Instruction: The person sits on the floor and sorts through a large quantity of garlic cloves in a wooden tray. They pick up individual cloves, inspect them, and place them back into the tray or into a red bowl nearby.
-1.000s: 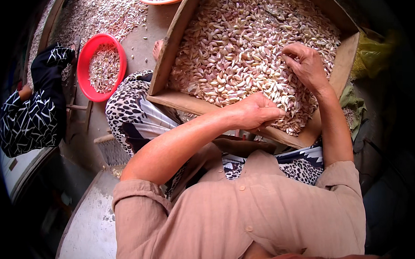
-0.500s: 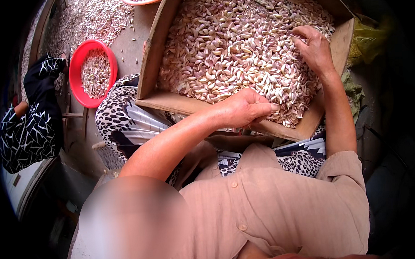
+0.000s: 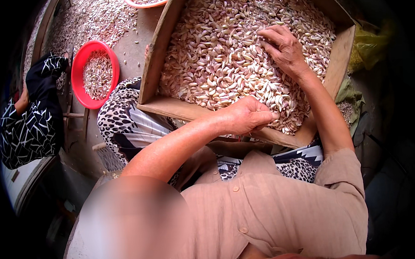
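A wooden tray [image 3: 181,107] filled with loose, pinkish-white garlic cloves [image 3: 219,65] rests across my lap. My left hand [image 3: 249,116] is closed in a pinch over the near rim, its thumb tip at the edge of the cloves. Whatever its fingers hold, if anything, is hidden. Farther in, my right hand [image 3: 283,49] hovers at or just above the cloves towards the right side. Its fingers are bent but apart, and no clove shows in them.
Left of the tray, a red basin [image 3: 78,95] holds more cloves. Another basin [image 3: 150,4] stands at the top edge, beside cloves heaped on the floor [image 3: 87,24]. A person in patterned dark clothing [image 3: 31,131] sits at far left. A yellow bag [image 3: 369,44] lies at right.
My right hand has moved left across the cloves, away from the tray's right side. The left hand stays almost in place, still closed, slightly lower.
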A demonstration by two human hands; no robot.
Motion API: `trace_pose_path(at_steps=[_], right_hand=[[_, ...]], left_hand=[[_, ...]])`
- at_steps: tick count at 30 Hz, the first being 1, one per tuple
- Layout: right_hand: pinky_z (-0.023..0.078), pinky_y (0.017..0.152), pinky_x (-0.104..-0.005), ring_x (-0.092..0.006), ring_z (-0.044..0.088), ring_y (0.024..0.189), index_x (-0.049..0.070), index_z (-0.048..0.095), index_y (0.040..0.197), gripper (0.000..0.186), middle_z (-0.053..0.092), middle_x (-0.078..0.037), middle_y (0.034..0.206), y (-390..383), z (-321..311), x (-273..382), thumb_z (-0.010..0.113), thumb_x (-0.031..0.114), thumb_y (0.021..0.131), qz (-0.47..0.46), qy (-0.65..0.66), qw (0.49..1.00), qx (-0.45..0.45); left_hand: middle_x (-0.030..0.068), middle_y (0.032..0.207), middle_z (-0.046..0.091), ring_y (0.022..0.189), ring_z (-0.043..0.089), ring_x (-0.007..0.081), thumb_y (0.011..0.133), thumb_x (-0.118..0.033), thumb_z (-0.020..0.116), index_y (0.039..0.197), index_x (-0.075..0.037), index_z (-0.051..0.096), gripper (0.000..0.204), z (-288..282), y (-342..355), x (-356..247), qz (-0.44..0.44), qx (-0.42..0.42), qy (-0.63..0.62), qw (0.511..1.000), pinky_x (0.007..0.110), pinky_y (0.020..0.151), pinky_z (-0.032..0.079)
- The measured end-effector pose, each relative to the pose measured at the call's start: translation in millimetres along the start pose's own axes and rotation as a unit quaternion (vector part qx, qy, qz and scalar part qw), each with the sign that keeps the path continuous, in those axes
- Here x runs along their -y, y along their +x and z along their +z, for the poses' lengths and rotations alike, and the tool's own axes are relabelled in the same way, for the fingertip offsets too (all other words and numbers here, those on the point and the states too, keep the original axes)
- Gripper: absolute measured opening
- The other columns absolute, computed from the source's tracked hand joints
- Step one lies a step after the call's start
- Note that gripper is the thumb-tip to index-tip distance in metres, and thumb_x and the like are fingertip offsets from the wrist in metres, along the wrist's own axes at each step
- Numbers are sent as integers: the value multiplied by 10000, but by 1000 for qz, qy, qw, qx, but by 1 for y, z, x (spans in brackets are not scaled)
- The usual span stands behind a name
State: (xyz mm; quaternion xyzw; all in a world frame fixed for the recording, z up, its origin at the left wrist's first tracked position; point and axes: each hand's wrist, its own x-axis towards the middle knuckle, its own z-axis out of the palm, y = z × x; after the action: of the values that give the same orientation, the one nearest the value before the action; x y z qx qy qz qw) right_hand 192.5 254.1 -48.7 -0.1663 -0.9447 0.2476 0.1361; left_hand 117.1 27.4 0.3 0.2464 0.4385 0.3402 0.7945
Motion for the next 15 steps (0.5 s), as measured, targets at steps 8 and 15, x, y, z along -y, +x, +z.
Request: trace_pose_path(at_steps=[8, 15], right_hand=[[534, 902, -407, -280, 664, 960, 116, 755, 962, 146, 704, -70, 985, 32, 18, 7, 684, 131, 835, 17, -105, 991, 82], [561, 751, -319, -191, 697, 790, 74, 758, 958, 112, 742, -59, 897, 7, 2, -15, 746, 152, 877, 178, 204, 962, 45]], left_hand=[[-34, 557, 472, 484, 444, 67, 1037, -393, 573, 611, -96, 525, 521, -2, 0, 4, -4, -11, -10, 1000, 248, 450, 404], [-34, 568, 480, 498, 426, 58, 1037, -378, 578, 625, -96, 539, 501, -6, 6, 7, 79, -65, -45, 994, 241, 454, 365]])
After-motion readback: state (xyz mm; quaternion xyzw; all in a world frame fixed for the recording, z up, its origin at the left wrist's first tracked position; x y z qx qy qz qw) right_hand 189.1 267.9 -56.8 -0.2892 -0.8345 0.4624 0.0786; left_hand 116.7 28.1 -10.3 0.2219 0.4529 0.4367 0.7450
